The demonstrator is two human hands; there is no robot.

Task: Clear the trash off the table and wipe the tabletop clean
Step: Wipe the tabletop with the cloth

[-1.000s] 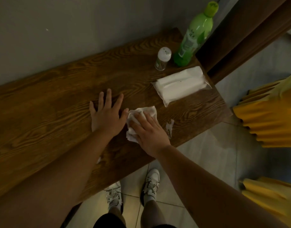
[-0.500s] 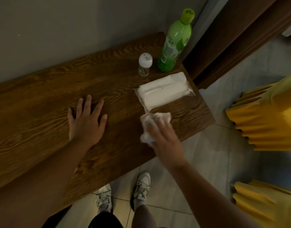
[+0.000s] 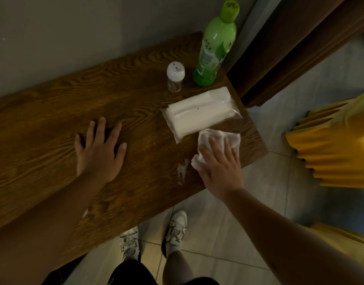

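Note:
My right hand (image 3: 221, 165) presses a crumpled white tissue (image 3: 220, 138) flat onto the dark wooden tabletop (image 3: 53, 120), near its right end and front edge. My left hand (image 3: 99, 149) lies flat on the wood with fingers spread and nothing in it. A pale wet smear (image 3: 182, 170) sits on the wood just left of the tissue. A plastic-wrapped pack of white tissues (image 3: 199, 113) lies just behind the tissue.
A green plastic bottle (image 3: 215, 46) and a small clear shaker with a white lid (image 3: 175, 79) stand at the back right by the grey wall. Yellow pleated fabric (image 3: 337, 145) hangs off the table's right end. Tiled floor and my shoes (image 3: 175, 229) are below the front edge.
My right hand has slid the tissue to the right along the front edge, away from my left hand, uncovering the wet smear. My left hand stays planted on the wood.

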